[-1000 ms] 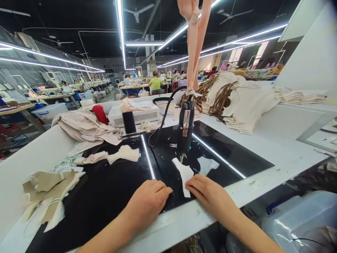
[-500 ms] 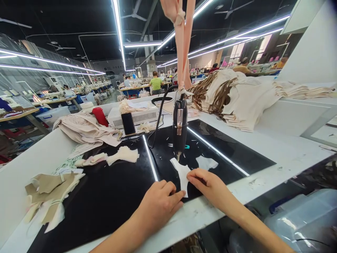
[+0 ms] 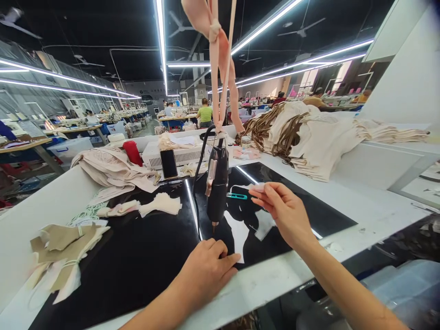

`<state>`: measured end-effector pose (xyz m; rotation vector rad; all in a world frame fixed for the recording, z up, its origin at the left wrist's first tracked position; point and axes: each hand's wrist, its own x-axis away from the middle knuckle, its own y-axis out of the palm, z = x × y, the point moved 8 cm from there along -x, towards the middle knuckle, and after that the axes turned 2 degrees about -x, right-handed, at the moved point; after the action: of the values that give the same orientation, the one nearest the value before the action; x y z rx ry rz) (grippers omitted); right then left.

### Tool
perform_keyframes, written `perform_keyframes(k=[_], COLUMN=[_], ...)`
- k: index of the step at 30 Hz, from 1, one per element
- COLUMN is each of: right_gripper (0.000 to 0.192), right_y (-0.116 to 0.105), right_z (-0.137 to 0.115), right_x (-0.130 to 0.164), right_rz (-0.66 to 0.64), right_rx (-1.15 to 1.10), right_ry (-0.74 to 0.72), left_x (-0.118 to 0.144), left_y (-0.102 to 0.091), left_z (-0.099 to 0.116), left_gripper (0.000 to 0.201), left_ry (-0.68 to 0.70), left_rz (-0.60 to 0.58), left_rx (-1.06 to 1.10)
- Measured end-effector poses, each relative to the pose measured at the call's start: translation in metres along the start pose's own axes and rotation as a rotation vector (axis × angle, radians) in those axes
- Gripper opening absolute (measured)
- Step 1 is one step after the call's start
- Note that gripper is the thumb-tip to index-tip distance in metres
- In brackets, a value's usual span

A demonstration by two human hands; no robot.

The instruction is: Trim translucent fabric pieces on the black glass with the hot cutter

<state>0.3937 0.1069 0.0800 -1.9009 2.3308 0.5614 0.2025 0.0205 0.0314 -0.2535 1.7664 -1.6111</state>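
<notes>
My left hand [image 3: 209, 266] lies palm down at the front of the black board, its fingers apart and the index fingertip on the lower end of a white, waisted cut-out piece [image 3: 237, 231]. My right hand [image 3: 283, 206] is raised over the board, thumb and fingers pinching a thin white strip [image 3: 242, 187] that trails to the left. Beneath it, a second pale piece [image 3: 264, 223] is partly covered by the hand. A black handheld tool [image 3: 217, 188] with a metal tip hangs beside the cut-out piece from knotted pink fabric bands [image 3: 213, 50].
A teal-handled snipper or cutter [image 3: 237, 196] lies on the black board [image 3: 137, 261]. Tan and cream cut pieces [image 3: 65, 252] are at left, with a phone [image 3: 168, 163] behind. Stacked cream fabric [image 3: 319, 137] stands back right. Other people sit farther off.
My right hand has lifted from the white piece, up and to the right, with a thin strip in its fingers. The hanging tool has swung left and tilted; my left hand has barely moved.
</notes>
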Motion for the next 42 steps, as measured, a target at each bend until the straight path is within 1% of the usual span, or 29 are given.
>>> perform_keyframes(k=[3, 5, 7, 9, 11, 13, 15, 16, 18, 21, 23, 24, 26, 28, 30, 32, 35, 37, 42], right_gripper=[0.031, 0.035, 0.041, 0.045, 0.046, 0.047, 0.048, 0.048, 0.047, 0.041, 0.033, 0.030, 0.036, 0.041, 0.039, 0.034, 0.030, 0.030, 0.031], right_y=[0.002, 0.008, 0.015, 0.022, 0.030, 0.040, 0.049, 0.054, 0.063, 0.077, 0.081, 0.080, 0.079, 0.079, 0.080, 0.083, 0.087, 0.089, 0.097], right_z=[-0.024, -0.037, -0.043, -0.039, -0.027, -0.014, -0.001, 0.004, 0.012, 0.019, 0.024, 0.028, 0.039, 0.051, 0.059, 0.062, 0.063, 0.064, 0.061], right_x=[0.013, 0.029, 0.047, 0.064, 0.080, 0.094, 0.106, 0.110, 0.117, 0.121, 0.121, 0.119, 0.119, 0.121, 0.125, 0.128, 0.130, 0.131, 0.132], right_rz=[-0.004, -0.066, -0.146, -0.213, -0.285, -0.367, -0.423, -0.439, -0.470, -0.515, -0.508, -0.493, -0.483, -0.516, -0.565, -0.583, -0.570, -0.563, -0.590], right_rx=[-0.027, -0.017, 0.020, 0.066, 0.090, 0.088, 0.076, 0.074, 0.077, 0.093, 0.095, 0.098, 0.123, 0.181, 0.239, 0.256, 0.226, 0.227, 0.244], right_ry=[-0.100, -0.147, -0.159, -0.125, -0.072, -0.031, 0.011, 0.036, 0.084, 0.146, 0.201, 0.238, 0.320, 0.402, 0.452, 0.473, 0.494, 0.492, 0.452], left_x=[0.001, 0.001, 0.003, 0.007, 0.012, 0.018, 0.022, 0.024, 0.027, 0.034, 0.041, 0.045, 0.053, 0.062, 0.069, 0.076, 0.084, 0.088, 0.094], left_y=[0.002, 0.002, 0.000, -0.003, -0.005, -0.006, -0.006, -0.007, -0.010, -0.018, -0.024, -0.027, -0.031, -0.034, -0.037, -0.039, -0.040, -0.042, -0.044], left_z=[-0.002, -0.005, -0.013, -0.025, -0.038, -0.046, -0.048, -0.046, -0.041, -0.040, -0.045, -0.047, -0.054, -0.062, -0.069, -0.074, -0.079, -0.081, -0.086], left_gripper=[0.028, 0.031, 0.032, 0.031, 0.031, 0.040, 0.052, 0.057, 0.057, 0.040, 0.032, 0.030, 0.031, 0.031, 0.030, 0.029, 0.028, 0.028, 0.027], left_ry=[-0.020, -0.054, -0.147, -0.296, -0.452, -0.558, -0.617, -0.629, -0.648, -0.706, -0.753, -0.770, -0.799, -0.820, -0.834, -0.849, -0.877, -0.891, -0.922], left_rz=[-0.025, -0.050, -0.056, -0.041, 0.000, 0.034, 0.036, 0.018, -0.016, -0.019, 0.002, 0.012, 0.029, 0.038, 0.043, 0.031, -0.009, -0.022, -0.014], left_rx=[0.071, 0.169, 0.337, 0.554, 0.790, 1.014, 1.206, 1.285, 1.393, 1.413, 1.388, 1.380, 1.370, 1.345, 1.309, 1.273, 1.229, 1.195, 1.150])
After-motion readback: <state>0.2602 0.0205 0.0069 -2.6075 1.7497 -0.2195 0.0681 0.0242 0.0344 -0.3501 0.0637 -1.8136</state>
